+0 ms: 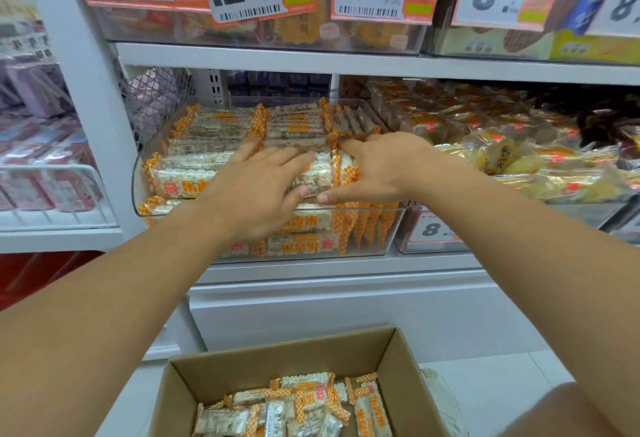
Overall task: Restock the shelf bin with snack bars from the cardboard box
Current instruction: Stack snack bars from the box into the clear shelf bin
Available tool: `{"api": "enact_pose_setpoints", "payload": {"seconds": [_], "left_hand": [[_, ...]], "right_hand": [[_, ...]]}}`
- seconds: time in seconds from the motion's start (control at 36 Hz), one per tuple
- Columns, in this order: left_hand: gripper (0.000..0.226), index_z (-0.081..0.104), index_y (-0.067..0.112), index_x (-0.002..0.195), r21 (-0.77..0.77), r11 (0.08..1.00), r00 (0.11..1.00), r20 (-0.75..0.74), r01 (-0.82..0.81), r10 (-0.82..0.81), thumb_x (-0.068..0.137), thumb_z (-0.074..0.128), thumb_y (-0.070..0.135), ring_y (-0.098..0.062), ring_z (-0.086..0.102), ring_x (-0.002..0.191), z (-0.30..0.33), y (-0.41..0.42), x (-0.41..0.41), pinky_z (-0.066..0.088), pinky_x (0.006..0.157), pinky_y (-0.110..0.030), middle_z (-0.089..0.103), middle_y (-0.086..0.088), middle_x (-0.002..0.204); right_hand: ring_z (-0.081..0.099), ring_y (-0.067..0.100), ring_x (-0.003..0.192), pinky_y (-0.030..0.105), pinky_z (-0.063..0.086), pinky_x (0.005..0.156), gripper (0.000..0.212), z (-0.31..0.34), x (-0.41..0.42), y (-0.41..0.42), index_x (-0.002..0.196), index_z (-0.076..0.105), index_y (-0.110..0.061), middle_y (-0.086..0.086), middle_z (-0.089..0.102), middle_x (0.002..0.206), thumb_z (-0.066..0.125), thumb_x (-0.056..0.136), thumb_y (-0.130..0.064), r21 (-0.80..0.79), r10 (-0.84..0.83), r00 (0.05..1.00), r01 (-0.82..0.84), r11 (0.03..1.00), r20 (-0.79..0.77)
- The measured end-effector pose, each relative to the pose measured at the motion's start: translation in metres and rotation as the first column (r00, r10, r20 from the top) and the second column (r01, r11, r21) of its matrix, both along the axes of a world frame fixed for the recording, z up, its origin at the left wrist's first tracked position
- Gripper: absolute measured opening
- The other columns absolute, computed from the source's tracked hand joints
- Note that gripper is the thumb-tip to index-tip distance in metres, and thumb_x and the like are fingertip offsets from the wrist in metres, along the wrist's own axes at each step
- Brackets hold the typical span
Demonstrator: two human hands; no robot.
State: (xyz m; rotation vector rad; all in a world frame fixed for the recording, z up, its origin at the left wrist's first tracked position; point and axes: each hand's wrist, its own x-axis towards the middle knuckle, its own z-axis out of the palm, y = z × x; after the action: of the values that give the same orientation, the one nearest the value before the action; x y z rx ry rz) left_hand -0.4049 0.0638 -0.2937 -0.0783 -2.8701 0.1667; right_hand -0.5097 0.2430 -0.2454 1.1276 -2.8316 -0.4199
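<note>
Both hands press flat on the snack bars [311, 176] atop the bin [394, 225], left hand [256, 187] and right hand [377, 166] gripping nothing; bars lie crosswise. More bars wait in the box [277, 360] below.

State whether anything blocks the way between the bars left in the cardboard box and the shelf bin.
Nothing visible does. The cardboard box is open-topped below the shelf bin, whose top is open too. Only the left hand and right hand rest on the bars there.
</note>
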Motion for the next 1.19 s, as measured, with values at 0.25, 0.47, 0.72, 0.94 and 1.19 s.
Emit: {"api": "enact_pose_setpoints", "payload": {"seconds": [0.25, 0.47, 0.72, 0.94, 1.19], "left_hand": [[0.058, 0.019, 0.029, 0.160, 0.010, 1.000, 1.000, 0.014, 0.017, -0.017, 0.105, 0.030, 0.047, -0.015, 0.021, 0.151, 0.000, -0.005, 0.005, 0.006, 0.125, -0.045, 0.028, 0.005, 0.163], [0.029, 0.066, 0.012, 0.104, 0.038, 0.967, 0.871, -0.444, 0.250, -0.208, 0.097, 0.048, 0.033, -0.032, 0.063, 0.089, 0.010, 0.035, 0.051, 0.046, 0.074, -0.042, 0.070, -0.009, 0.099], [0.033, 0.058, 0.011, 0.077, -0.054, 0.989, 0.604, 0.787, -0.137, 0.127, 0.094, 0.064, 0.040, -0.022, 0.053, 0.079, -0.159, 0.055, 0.128, 0.049, 0.078, -0.037, 0.051, 0.003, 0.070], [0.092, 0.030, 0.013, 0.151, 0.106, 0.765, 0.455, 0.852, -0.635, 0.260, 0.081, 0.081, 0.041, -0.034, 0.045, 0.137, -0.311, 0.053, 0.196, 0.045, 0.106, -0.044, 0.038, -0.012, 0.152], [0.095, 0.033, 0.009, 0.141, 0.208, 0.459, 0.387, 0.858, -0.864, 0.339, 0.069, 0.091, 0.033, -0.036, 0.045, 0.132, -0.375, 0.054, 0.204, 0.047, 0.104, -0.041, 0.035, -0.018, 0.147]], "right_hand": [[0.038, 0.026, 0.145, 0.045, 0.037, 0.115, 0.067, -0.013, -0.008, 0.029, 0.158, 0.027, -0.029, 0.000, 0.037, 0.161, 0.047, 0.100, -0.055, -0.259, 0.175, 0.981, -0.148, 0.954, 0.087], [0.054, 0.040, 0.115, 0.048, 0.042, 0.100, 0.049, -0.035, 0.037, 0.031, 0.130, 0.058, -0.002, 0.020, 0.059, 0.127, 0.056, 0.098, -0.038, -0.430, 0.270, 0.846, -0.478, 0.766, -0.459], [0.061, 0.029, 0.114, 0.036, 0.051, 0.087, 0.043, -0.233, 0.146, 0.062, 0.133, 0.056, -0.020, 0.006, 0.063, 0.126, 0.065, 0.092, -0.031, 0.171, 0.234, 0.802, -0.382, 0.908, 0.549], [0.004, 0.035, 0.154, 0.050, 0.039, 0.113, 0.117, -0.379, 0.184, 0.104, 0.159, -0.012, -0.034, 0.001, -0.015, 0.167, 0.059, 0.080, 0.015, 0.228, 0.025, 0.781, -0.213, 0.950, 0.625], [-0.001, 0.044, 0.152, 0.056, 0.022, 0.121, 0.109, -0.419, 0.175, 0.063, 0.157, 0.005, -0.026, 0.009, -0.014, 0.166, 0.074, 0.077, 0.001, 0.202, 0.171, 0.889, -0.277, 0.939, 0.424]]}}
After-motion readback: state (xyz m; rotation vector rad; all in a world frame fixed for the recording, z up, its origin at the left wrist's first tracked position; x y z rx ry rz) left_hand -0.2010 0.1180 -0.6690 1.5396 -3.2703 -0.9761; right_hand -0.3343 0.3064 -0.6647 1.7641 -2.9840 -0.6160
